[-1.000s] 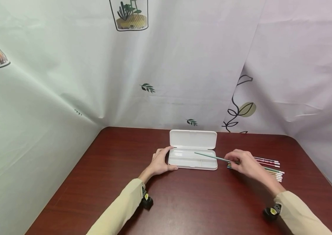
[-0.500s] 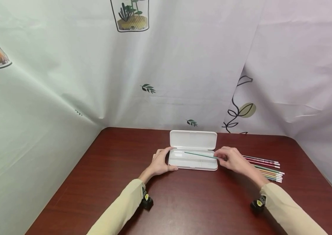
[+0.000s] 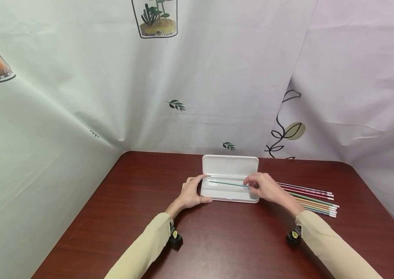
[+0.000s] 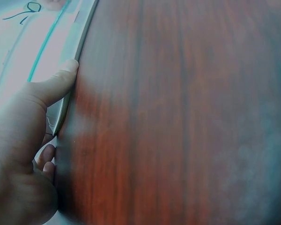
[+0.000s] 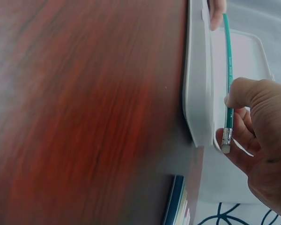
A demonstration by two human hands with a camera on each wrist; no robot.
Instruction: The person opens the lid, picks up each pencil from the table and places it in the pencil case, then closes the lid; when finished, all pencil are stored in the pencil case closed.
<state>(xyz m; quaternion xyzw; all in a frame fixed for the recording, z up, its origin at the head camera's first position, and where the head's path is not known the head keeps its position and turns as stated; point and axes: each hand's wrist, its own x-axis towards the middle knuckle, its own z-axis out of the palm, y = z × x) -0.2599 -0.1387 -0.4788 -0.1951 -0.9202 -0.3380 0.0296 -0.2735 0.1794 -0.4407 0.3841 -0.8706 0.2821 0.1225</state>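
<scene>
Head view: a white pencil case [image 3: 219, 193] sits near the far edge of a reddish-brown table [image 3: 224, 240], its lid [image 3: 230, 165] raised at the rear. The left hand [image 3: 190, 192] grips the left end of the case, thumb against the front edge and index finger at the rear corner. The right hand [image 3: 264, 186], above the right end of the case, pinches a green pencil [image 3: 228, 183] near its eraser end. The pencil extends leftward along the rear compartment; whether it touches the case floor cannot be told. To the right, a group of pencils [image 3: 317, 204], red, green and yellow-orange among them, rests on the table with white eraser ends directed right, partly hidden by the right hand and wrist. Pale printed fabric [image 3: 235, 77] forms the backdrop.

Left wrist view: the thumb bends over the case edge, with other fingers curled below.

Right wrist view: the thumb presses the pencil's shaft against the fingers; the metal band and eraser [image 5: 225, 149] project past the thumb.
</scene>
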